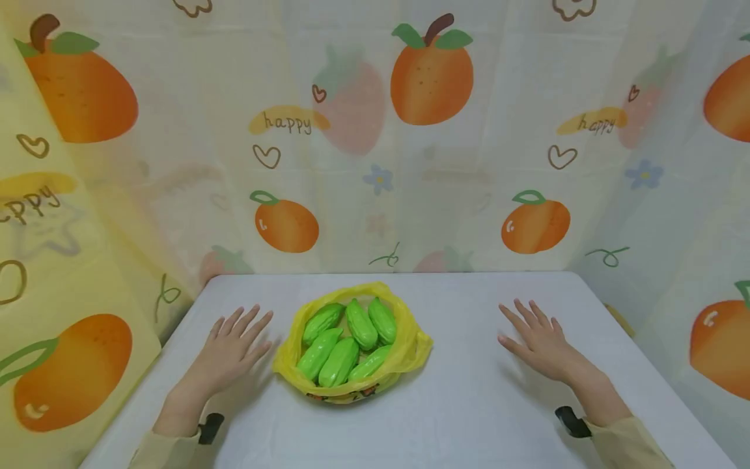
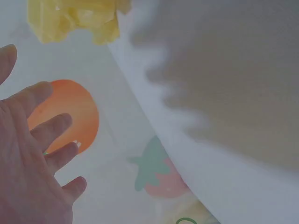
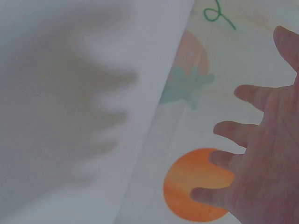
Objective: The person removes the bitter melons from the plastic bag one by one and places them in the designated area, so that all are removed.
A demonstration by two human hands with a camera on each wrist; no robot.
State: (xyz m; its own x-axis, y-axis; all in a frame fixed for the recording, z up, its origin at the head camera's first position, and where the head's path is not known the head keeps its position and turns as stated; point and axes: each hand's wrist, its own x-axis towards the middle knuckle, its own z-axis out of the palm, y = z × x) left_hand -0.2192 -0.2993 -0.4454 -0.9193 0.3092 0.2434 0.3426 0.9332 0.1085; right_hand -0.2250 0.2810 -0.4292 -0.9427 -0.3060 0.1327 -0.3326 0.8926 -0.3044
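Note:
A yellow plastic bag (image 1: pixel 417 348) with its rim rolled open sits left of the table's middle. Several bright green, ridged vegetables (image 1: pixel 340 363), shaped like short gourds, lie inside it. My left hand (image 1: pixel 225 355) hovers just left of the bag with fingers spread, holding nothing. Well to the bag's right, my right hand (image 1: pixel 541 348) is held over the table, its fingers spread too and nothing in it. In the left wrist view, part of the yellow bag (image 2: pixel 74 18) shows at the top, beyond the thumb.
The white table (image 1: pixel 457 417) has its far edge close to a curtain (image 1: pixel 404 221) printed with oranges, strawberries and the word "happy". More printed cloth hangs at both sides. Each wrist wears a black strap-on device (image 1: pixel 211 428). Hand shadows fall on the tabletop.

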